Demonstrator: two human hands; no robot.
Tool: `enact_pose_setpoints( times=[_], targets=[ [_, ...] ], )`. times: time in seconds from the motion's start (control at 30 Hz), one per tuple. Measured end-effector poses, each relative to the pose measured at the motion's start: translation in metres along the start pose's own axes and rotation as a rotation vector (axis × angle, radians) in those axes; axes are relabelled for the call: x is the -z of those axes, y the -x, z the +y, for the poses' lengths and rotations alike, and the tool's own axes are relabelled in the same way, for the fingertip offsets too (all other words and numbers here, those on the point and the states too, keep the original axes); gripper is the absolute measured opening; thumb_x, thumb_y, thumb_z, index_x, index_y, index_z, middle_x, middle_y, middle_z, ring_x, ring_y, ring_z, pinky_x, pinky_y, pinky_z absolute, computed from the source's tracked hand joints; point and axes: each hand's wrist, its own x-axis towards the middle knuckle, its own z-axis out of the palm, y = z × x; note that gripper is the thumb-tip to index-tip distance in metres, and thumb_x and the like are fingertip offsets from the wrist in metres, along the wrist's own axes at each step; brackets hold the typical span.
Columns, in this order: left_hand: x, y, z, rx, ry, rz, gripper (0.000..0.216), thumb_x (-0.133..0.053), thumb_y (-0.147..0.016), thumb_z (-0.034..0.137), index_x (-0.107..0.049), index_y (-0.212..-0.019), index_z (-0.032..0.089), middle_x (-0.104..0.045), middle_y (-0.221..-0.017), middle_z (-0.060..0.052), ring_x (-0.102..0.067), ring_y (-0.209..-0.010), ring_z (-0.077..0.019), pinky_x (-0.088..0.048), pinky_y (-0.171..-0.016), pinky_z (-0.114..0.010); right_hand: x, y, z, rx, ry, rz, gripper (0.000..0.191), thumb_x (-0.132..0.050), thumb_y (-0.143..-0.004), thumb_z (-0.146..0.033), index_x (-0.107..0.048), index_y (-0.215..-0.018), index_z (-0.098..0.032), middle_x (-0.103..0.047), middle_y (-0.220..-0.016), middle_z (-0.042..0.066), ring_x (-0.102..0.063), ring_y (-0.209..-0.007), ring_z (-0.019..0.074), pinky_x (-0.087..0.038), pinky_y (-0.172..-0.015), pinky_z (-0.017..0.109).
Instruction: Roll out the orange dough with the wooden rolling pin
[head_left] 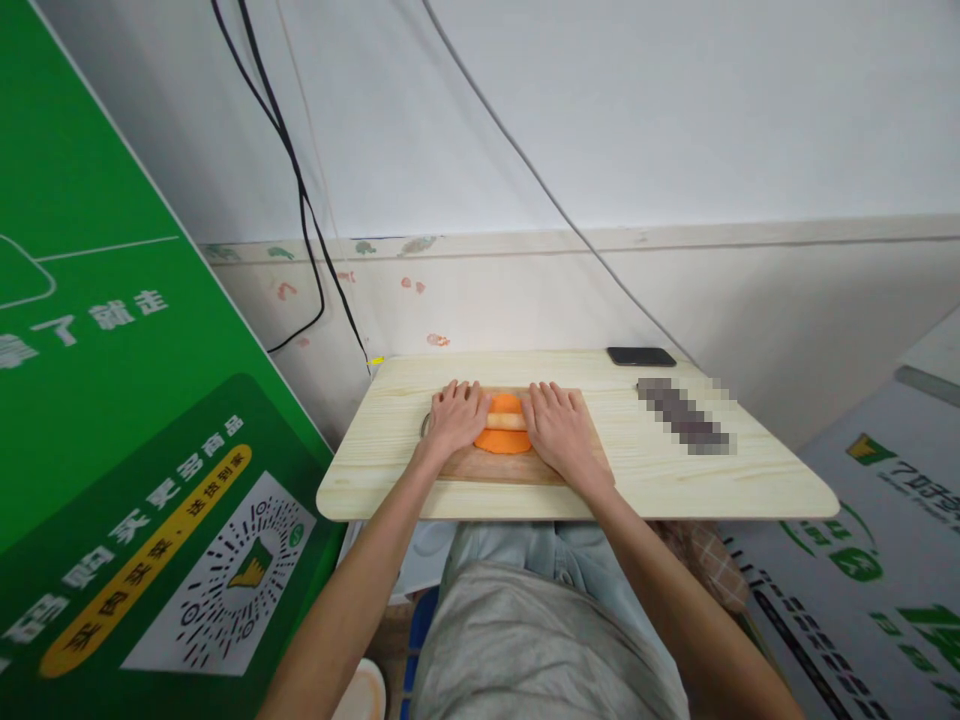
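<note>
A pale wooden rolling pin (507,422) lies crosswise over a flat sheet of orange dough or clay (504,442). Both rest on a brown wooden board (491,468). Over the pin's left end lies my left hand (456,416), palm down, fingers stretched forward. My right hand (556,424) lies the same way over the right end, its fingers also stretched out and not wrapped around the wood. The pin's two ends are hidden under my palms. Beside my left hand, a metal ring (425,426) shows at the board's left edge.
The board lies on a light wood-grain table (675,500) against a white wall. A black phone (641,357) lies at the back right, with a pixelated dark object (684,415) nearer. Cables (304,190) hang along the wall. A green printed panel (172,330) stands left.
</note>
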Motion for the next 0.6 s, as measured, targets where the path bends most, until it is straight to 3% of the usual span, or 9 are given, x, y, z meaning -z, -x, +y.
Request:
enact_pose_setpoints(
  times=[0.17, 0.33, 0.6],
  targets=[
    [-0.005, 0.019, -0.001, -0.054, -0.021, 0.074, 0.056, -0.025, -0.116, 0.035, -0.055, -0.160, 0.017, -0.056, -0.168, -0.013, -0.042, -0.163, -0.0324, -0.041, -0.127, -0.052, -0.010, 0.015, -0.003, -0.004, -0.048, 0.071, 0.063, -0.022, -0.117, -0.035, -0.060, -0.155, -0.002, -0.060, -0.161, 0.025, -0.054, -0.152, 0.0359, -0.040, -0.124, 0.052],
    [-0.007, 0.048, 0.002, -0.080, 0.019, 0.140, 0.060, -0.021, -0.116, 0.036, -0.051, -0.164, 0.014, -0.052, -0.171, -0.013, -0.039, -0.165, -0.0308, -0.038, -0.131, -0.051, -0.015, 0.035, -0.005, 0.028, -0.069, 0.112, 0.064, -0.023, -0.117, -0.036, -0.060, -0.155, 0.000, -0.060, -0.160, 0.026, -0.052, -0.154, 0.0354, -0.032, -0.130, 0.054],
    [-0.012, 0.089, 0.014, -0.033, 0.062, 0.146, 0.066, -0.025, -0.115, 0.042, -0.037, -0.174, 0.016, -0.046, -0.175, -0.014, -0.036, -0.167, -0.0327, -0.026, -0.138, -0.059, -0.011, 0.065, -0.015, 0.009, -0.149, 0.142, 0.064, -0.028, -0.116, -0.036, -0.042, -0.170, -0.006, -0.046, -0.172, 0.023, -0.039, -0.164, 0.0335, -0.030, -0.132, 0.055]
  ],
)
